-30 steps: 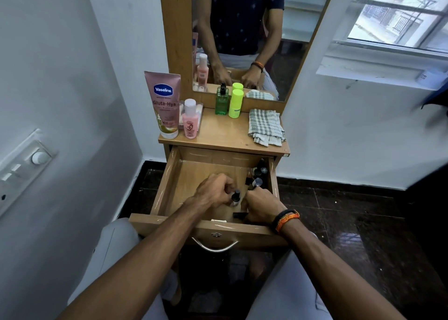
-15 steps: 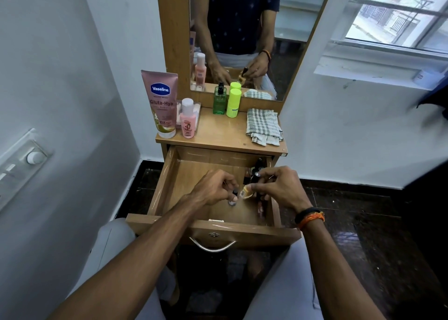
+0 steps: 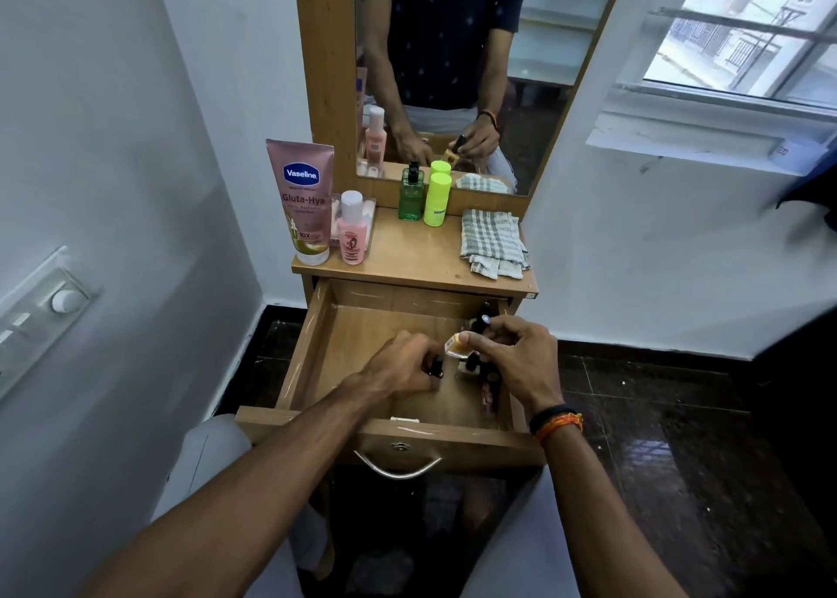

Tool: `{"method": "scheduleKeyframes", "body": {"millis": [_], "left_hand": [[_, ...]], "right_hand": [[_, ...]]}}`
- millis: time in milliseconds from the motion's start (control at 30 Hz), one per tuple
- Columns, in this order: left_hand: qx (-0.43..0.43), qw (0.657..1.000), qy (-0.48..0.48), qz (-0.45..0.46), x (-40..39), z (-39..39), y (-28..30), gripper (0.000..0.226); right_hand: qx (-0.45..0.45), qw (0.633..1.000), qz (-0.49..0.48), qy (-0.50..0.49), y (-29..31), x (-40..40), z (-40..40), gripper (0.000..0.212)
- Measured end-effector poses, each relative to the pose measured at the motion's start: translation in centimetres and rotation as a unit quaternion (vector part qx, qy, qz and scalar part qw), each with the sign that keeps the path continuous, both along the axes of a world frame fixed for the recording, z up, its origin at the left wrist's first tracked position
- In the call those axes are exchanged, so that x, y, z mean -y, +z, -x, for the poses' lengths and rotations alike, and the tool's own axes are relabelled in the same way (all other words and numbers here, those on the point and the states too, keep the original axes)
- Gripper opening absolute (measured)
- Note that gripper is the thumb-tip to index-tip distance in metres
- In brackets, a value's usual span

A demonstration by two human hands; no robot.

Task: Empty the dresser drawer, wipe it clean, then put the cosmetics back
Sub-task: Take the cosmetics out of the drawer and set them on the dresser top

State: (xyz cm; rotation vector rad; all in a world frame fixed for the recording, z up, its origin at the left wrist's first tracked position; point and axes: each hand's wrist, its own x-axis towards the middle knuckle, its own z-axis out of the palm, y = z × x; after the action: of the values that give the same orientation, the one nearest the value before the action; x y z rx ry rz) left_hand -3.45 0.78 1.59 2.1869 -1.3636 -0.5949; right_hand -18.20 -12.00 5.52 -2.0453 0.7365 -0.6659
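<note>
The right hand (image 3: 521,357) pinches a small amber bottle (image 3: 458,343) at its fingers, lifted above the open drawer (image 3: 317,348). The left hand (image 3: 403,366) curls round a small dark bottle (image 3: 435,365) on the drawer floor. More dark cosmetics (image 3: 482,321) crowd the drawer's right side. Risk: two small items carried at once may slip, or a wrist may topple the crowded bottles; the counter (image 3: 407,258) already holds the tube (image 3: 304,199) and cloth (image 3: 493,242).

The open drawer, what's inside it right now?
Inside the drawer, small dark cosmetic bottles cluster at its right side. The left hand grips a dark bottle; the right hand pinches a small amber container. The hands hide whatever lies beneath them.
</note>
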Motion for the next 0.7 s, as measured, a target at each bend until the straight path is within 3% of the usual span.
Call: {"method": "scheduleKeyframes", "body": {"millis": [367, 700], "left_hand": [[0.04, 0.97, 0.129, 0.201, 0.5, -3.8, 7.1, 0.033], [0.084, 0.947, 0.204, 0.234, 4.9, -7.7, 10.1, 0.039]], "right_hand": [[0.072, 0.993, 0.064, -0.071, 4.0, 2.6, -4.6, 0.024], [0.043, 0.987, 0.134, -0.077, 6.4, 5.9, -12.6, 0.027]]}}
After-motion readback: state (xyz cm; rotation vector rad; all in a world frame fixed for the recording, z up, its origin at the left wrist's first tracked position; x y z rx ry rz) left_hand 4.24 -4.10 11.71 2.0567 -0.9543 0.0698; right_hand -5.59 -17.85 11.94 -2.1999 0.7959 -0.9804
